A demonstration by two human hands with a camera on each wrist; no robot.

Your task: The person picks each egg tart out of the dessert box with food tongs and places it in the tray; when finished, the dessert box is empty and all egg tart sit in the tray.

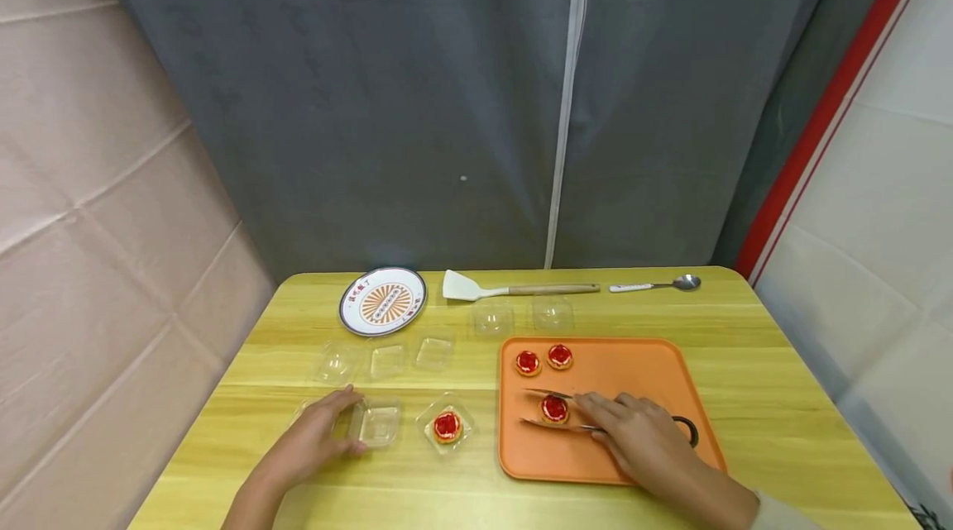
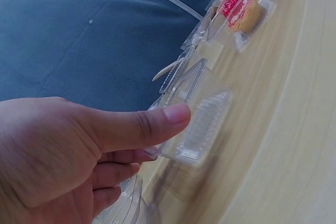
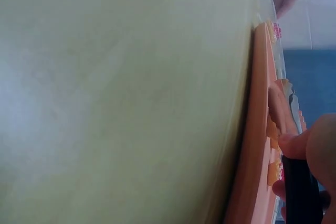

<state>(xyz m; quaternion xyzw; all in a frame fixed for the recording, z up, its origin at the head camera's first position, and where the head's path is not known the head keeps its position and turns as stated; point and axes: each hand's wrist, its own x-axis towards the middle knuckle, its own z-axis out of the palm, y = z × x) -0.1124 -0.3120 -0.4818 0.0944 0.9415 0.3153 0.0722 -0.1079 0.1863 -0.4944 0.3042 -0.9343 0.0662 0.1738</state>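
My right hand (image 1: 636, 435) grips metal tongs (image 1: 554, 427) with a black handle (image 3: 302, 195). The tong arms lie spread on either side of a red-topped tart (image 1: 554, 408) on the orange tray (image 1: 618, 464); whether they touch it I cannot tell. On the left, my left hand (image 1: 316, 437) pinches the near side of a clear plastic box (image 1: 380, 422), with the thumb (image 2: 176, 114) at its edge in the left wrist view. Between the hands, another tart (image 1: 447, 427) sits in a clear plastic box (image 1: 463, 445).
Two more tarts (image 1: 528, 363) (image 1: 560, 356) lie at the tray's back left. Several clear plastic pieces (image 1: 387, 360) (image 1: 493, 317) stand behind. Along the back are a patterned plate (image 1: 357, 319), a white spatula (image 1: 463, 288) with a wooden handle and a spoon (image 1: 686, 283). A grey curtain (image 1: 417, 100) hangs beyond.
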